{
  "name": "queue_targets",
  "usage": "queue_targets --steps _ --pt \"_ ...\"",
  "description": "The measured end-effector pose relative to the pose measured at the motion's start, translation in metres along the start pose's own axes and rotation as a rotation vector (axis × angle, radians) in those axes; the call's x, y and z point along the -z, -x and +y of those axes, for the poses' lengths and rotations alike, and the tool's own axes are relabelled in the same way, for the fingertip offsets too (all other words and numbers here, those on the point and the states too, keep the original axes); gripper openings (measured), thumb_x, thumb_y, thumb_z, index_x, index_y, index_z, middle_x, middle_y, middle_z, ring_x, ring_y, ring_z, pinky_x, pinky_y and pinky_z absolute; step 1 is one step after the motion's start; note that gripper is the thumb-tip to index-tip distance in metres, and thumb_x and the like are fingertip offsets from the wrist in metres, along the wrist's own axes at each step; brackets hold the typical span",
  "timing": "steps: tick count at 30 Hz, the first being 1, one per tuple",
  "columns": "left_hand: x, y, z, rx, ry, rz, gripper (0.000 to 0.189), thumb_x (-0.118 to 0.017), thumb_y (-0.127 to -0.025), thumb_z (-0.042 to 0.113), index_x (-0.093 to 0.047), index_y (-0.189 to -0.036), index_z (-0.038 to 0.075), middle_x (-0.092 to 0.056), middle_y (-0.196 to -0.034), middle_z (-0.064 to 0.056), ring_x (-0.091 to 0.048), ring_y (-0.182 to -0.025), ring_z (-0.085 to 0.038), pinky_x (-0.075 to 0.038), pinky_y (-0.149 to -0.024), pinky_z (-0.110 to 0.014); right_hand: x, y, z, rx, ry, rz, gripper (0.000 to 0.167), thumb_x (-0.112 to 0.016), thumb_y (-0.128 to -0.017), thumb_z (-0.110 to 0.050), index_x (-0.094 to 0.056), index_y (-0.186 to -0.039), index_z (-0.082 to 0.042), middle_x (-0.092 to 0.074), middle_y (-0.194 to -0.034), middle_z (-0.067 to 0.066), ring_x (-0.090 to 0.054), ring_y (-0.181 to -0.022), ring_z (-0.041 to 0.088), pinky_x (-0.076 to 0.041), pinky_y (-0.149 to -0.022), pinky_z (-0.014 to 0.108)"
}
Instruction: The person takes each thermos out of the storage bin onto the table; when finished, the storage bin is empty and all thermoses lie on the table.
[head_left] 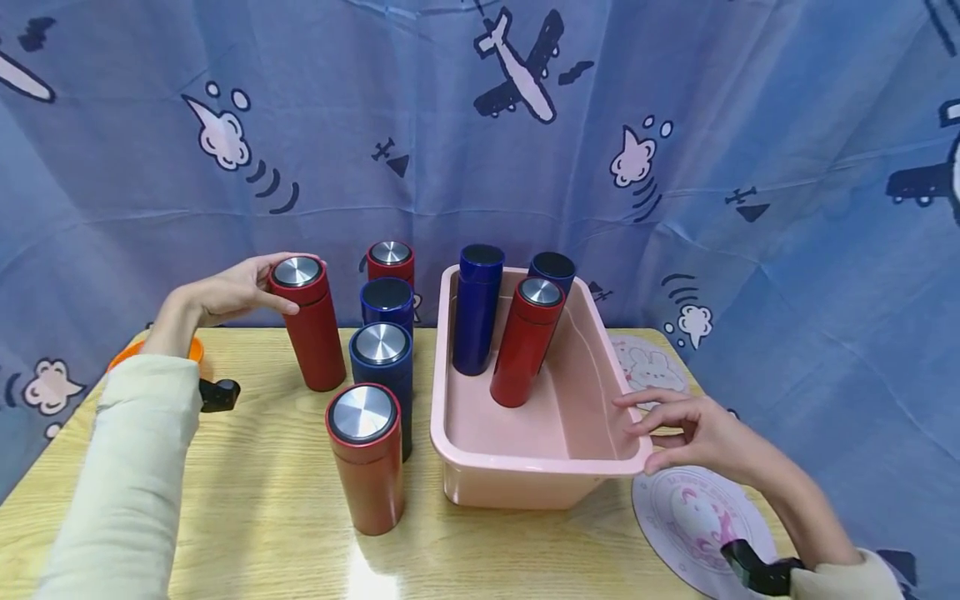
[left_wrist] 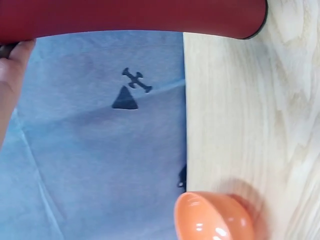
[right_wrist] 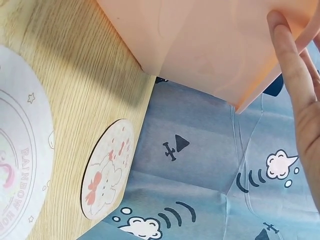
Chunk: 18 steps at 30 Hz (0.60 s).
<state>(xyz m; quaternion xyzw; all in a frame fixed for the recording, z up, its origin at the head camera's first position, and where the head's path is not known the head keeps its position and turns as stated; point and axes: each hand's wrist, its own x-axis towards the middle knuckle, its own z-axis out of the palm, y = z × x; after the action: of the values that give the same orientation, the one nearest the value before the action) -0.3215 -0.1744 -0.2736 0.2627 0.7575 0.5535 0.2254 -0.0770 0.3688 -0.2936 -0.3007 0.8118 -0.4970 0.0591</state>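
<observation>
While a smooth red bottle is gripped by the left hand, round lid shiny, pink tub pinched at its rim by the right hand

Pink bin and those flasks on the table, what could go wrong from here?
The left hand holds a red flask near its lid, so its lower end might swing. The row of flasks stands close together between it and the pink bin, so a bump could topple one into another. The right hand grips the bin's rim; a tug might tip the flasks inside.
</observation>
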Motion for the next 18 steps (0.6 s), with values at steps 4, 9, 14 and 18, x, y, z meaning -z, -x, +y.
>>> queue_targets --steps 4,9,14,18 --pt "-0.004 0.001 -0.01 0.007 0.031 0.021 0.08 -0.066 -0.084 -0.007 -0.019 -0.149 0.0 -0.055 -0.124 0.003 -0.056 -0.11 -0.008 -0.049 -0.093 -0.025 0.0 0.0 -0.001 -0.007 -0.001 -0.002 0.031 -0.072 -0.076 0.012 -0.069 -0.106 0.004 -0.055 -0.133 0.0 -0.055 -0.117 0.006 -0.055 -0.079 0.031" --pt "-0.01 -0.001 -0.028 0.006 -0.1 0.122 0.08 -0.072 -0.083 0.003 -0.021 -0.144 -0.003 -0.056 -0.114 0.003 -0.056 -0.1 -0.008 -0.05 -0.085 -0.021 0.0 0.0 0.0 -0.012 -0.01 -0.003 0.031 -0.072 -0.076 0.011 -0.068 -0.106 0.005 -0.055 -0.134 0.0 -0.054 -0.118 0.007 -0.055 -0.08 0.031" --pt "-0.014 -0.001 -0.045 -0.053 -0.057 0.214 0.072 -0.071 -0.084 0.001 -0.028 -0.141 -0.006 -0.06 -0.107 0.011 -0.06 -0.097 -0.003 -0.05 -0.083 -0.017 0.0 0.001 0.0 -0.017 -0.012 0.003 0.031 -0.072 -0.075 0.012 -0.068 -0.105 0.005 -0.055 -0.134 0.001 -0.055 -0.118 0.008 -0.055 -0.081 0.031" --pt "-0.013 -0.001 -0.053 -0.102 0.004 0.206 0.07 -0.066 -0.087 -0.002 -0.026 -0.143 -0.011 -0.059 -0.108 0.018 -0.059 -0.1 0.003 -0.05 -0.084 -0.015 0.001 0.001 -0.003 -0.055 0.016 0.014 0.03 -0.073 -0.076 0.009 -0.069 -0.106 0.005 -0.056 -0.133 -0.002 -0.055 -0.117 0.005 -0.055 -0.081 0.03"
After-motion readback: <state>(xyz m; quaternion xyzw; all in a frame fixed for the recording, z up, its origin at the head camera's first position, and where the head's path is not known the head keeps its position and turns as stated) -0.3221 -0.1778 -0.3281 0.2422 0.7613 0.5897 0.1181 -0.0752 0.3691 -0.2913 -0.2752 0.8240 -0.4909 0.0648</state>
